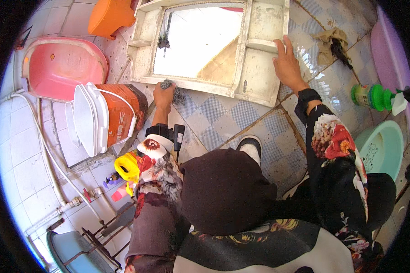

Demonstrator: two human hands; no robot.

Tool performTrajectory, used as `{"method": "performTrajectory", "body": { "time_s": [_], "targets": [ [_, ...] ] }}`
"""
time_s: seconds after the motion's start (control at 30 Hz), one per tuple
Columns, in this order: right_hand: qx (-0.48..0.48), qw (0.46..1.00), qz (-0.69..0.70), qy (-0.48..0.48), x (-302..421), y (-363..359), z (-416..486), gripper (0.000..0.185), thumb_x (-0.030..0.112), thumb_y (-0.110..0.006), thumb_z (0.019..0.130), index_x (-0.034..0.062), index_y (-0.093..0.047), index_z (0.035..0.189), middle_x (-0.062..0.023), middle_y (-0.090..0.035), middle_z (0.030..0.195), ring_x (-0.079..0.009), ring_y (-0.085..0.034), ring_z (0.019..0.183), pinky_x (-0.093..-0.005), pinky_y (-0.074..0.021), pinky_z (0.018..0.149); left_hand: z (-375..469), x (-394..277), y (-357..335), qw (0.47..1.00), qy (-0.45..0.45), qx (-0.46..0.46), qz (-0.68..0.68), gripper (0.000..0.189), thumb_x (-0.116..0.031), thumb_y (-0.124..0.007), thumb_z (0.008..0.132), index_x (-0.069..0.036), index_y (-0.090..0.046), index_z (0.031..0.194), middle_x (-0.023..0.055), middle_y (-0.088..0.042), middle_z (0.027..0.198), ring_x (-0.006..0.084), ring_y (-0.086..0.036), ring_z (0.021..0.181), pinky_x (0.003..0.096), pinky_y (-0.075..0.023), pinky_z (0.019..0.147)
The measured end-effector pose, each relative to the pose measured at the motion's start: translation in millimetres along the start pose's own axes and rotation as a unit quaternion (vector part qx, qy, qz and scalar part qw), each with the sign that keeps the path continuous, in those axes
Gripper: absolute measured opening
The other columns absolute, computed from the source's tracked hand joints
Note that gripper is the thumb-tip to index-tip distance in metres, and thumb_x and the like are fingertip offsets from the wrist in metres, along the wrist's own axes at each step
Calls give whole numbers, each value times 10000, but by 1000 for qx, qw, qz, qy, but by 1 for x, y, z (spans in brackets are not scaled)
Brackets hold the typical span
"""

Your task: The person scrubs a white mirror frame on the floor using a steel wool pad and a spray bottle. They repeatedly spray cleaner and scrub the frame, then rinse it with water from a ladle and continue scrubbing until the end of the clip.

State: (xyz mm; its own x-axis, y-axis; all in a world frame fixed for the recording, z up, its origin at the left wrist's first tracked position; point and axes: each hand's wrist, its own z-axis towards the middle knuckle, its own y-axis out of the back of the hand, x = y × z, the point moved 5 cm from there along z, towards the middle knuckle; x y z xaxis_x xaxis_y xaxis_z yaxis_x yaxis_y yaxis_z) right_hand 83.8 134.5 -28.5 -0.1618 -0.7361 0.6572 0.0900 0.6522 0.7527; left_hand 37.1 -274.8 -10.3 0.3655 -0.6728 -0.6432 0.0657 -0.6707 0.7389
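A worn white mirror cabinet frame (261, 73) with side shelves lies on the tiled floor before me, its mirror (194, 41) facing up. My left hand (164, 98) grips a grey scouring pad (166, 84) at the frame's near edge, below the mirror's left corner. More grey fibrous material hangs beside that hand. My right hand (287, 65) rests with its fingers spread on the frame's right side, by the end of a small shelf; it holds nothing.
A pink basin (68, 68), an orange and white bucket (116, 116) and an orange plastic stool (110, 18) stand left. Right are a brown cloth (328, 37), a green-lidded container (364, 97), a purple tub (389, 58) and a mint basin (384, 146). Yellow bottle (128, 166) near my left sleeve.
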Motion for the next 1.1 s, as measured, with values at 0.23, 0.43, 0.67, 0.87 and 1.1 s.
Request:
{"method": "performTrajectory", "body": {
  "time_s": [0.23, 0.43, 0.67, 0.87, 1.1],
  "targets": [
    [11, 1000, -8, -3, -1, -4, -1, 504, 37, -448, 810, 112, -292, 1283, -175, -136, 1399, -359, -259, 1252, -497, -310, 930, 4, 7, -2, 994, -52, -64, 68, 323, -175, -695, 683, 34, -569, 895, 144, -615, 792, 232, -587, 694, 338, -467, 643],
    [-3, 1000, -11, -13, -1, -1, 1, 499, 30, -427, 812, 117, -296, 1285, -172, -139, 1400, -357, -261, 1251, -501, -299, 942, -6, 6, -14, 993, 23, 47, -102, 301, -156, -700, 709, 31, -558, 898, 69, -597, 769, 154, -540, 690, 281, -448, 636],
    [-8, 999, -34, -3, 0, -1, 0, 506, 22, -436, 805, 117, -297, 1282, -173, -135, 1403, -359, -269, 1246, -503, -292, 949, -2, -10, -8, 997, -67, 24, 21, 279, -115, -680, 708, 42, -549, 898, 114, -603, 785, 208, -571, 691, 305, -449, 609],
    [21, 1000, -8, -20, 0, -4, 0, 515, 2, -430, 795, 109, -298, 1282, -180, -141, 1401, -362, -271, 1245, -495, -292, 950, 2, -30, 11, 958, -154, -96, 223, 271, -125, -684, 681, 42, -576, 865, 140, -626, 757, 215, -585, 673, 330, -461, 625],
    [3, 1000, -14, -12, 1, -1, 1, 519, -8, -422, 786, 103, -307, 1280, -179, -156, 1399, -363, -280, 1242, -479, -293, 954, -13, -36, -15, 948, -221, 99, 207, 308, -154, -674, 674, -1, -569, 920, 229, -548, 885, 376, -517, 845, 414, -421, 751]
  ]
}}
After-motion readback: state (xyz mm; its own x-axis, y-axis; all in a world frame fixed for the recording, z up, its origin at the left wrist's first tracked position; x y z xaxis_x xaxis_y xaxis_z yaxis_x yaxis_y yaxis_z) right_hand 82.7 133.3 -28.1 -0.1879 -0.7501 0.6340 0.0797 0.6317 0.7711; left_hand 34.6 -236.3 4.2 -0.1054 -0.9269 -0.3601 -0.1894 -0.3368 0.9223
